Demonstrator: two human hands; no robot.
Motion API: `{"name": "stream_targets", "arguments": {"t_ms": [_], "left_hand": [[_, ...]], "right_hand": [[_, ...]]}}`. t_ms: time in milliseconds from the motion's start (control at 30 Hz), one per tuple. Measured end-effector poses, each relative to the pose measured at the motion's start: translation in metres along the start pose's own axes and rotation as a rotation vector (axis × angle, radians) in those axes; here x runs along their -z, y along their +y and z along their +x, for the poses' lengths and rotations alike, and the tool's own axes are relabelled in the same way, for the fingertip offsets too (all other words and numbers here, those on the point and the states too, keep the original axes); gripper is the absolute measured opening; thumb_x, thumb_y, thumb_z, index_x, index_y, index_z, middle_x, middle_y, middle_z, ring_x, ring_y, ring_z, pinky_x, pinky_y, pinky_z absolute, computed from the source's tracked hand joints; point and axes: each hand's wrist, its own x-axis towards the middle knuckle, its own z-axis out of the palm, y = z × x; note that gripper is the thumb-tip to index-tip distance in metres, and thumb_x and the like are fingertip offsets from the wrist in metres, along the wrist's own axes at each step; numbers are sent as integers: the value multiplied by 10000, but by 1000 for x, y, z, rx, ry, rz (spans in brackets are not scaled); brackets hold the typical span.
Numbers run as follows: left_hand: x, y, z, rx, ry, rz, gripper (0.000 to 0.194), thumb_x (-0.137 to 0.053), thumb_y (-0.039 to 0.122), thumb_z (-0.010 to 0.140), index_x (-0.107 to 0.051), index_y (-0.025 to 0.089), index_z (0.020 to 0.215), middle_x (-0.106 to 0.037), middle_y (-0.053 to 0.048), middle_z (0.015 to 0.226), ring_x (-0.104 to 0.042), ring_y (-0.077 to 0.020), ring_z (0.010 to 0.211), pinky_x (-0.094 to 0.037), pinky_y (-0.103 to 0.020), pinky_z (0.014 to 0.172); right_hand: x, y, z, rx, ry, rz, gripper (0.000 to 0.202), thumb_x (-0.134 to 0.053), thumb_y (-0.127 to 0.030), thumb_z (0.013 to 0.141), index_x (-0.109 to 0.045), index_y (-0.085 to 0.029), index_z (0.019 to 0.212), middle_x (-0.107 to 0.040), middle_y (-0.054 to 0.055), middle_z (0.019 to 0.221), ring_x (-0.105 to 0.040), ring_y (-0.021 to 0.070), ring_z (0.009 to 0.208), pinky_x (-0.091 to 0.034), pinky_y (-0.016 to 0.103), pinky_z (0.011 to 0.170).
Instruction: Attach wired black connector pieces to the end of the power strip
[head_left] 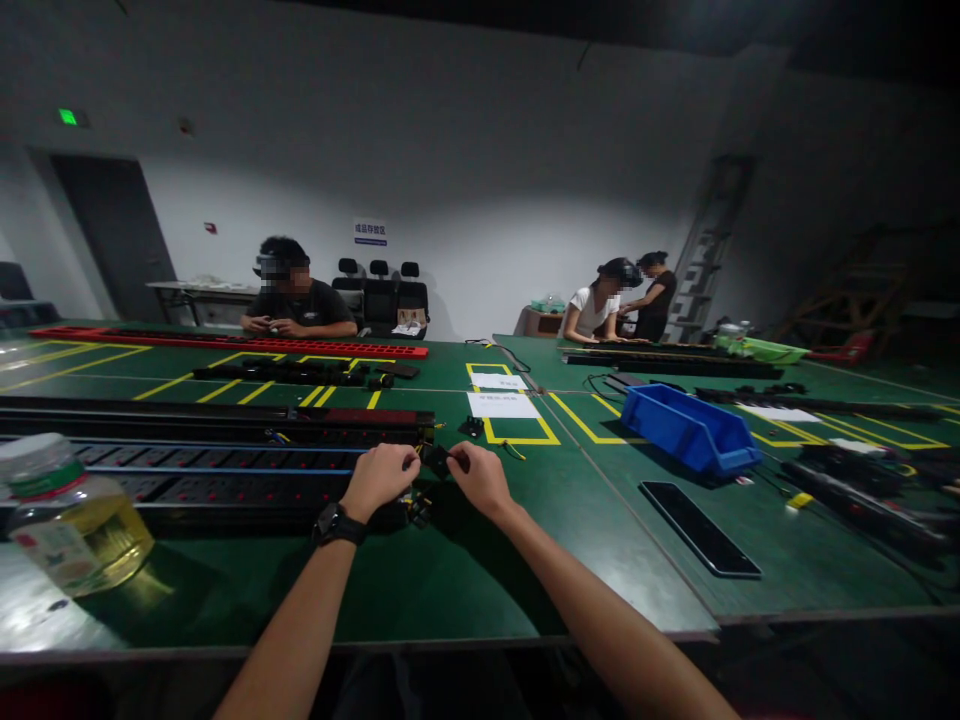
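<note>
Long black power strips (247,487) with rows of sockets and red dots lie on the green table at the left. At their right ends, my left hand (381,482) is closed with its fingertips at a small black part (436,460). From the other side, my right hand (480,480) pinches the same part between thumb and fingers. Its exact shape is partly hidden and dark. Loose wires and a black connector (418,510) stick out just below, near the strip's end. A dark watch (339,524) is on my left wrist.
A bottle of yellow liquid (71,515) stands at the left. To the right are a blue bin (688,430) and a phone (699,528). Paper sheets (502,405) lie mid-table. A red rail (225,342) lies farther back. Several co-workers sit or stand beyond.
</note>
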Motion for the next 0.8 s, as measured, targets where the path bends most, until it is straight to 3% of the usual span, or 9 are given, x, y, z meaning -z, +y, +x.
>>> {"name": "stream_targets", "arguments": {"t_ms": [200, 433, 800], "left_hand": [[-4, -1, -1, -3, 12, 6, 308, -484, 366, 947, -780, 281, 966, -796, -49, 985, -732, -242, 942, -503, -289, 790], [-7, -2, -3, 10, 23, 6, 294, -504, 353, 942, -787, 281, 978, -799, -53, 1002, -734, -235, 961, -513, -293, 827], [-9, 3, -10, 13, 38, 8, 300, -511, 338, 926, -796, 274, 995, -795, -64, 989, -732, -242, 958, -534, -318, 853]], "right_hand": [[-5, 2, -2, 28, -19, 2, 92, -645, -230, 889, -729, -220, 925, -749, 47, 907, -641, 200, 840, -439, 282, 763], [-13, 13, -2, 107, -157, 74, 395, -667, -186, 830, -726, -221, 1218, -753, 33, 910, -639, 199, 815, -461, 292, 750], [-26, 32, -4, 160, -266, 170, 482, -668, -242, 783, -726, -213, 1260, -759, 79, 960, -656, 243, 844, -504, 348, 776]]}}
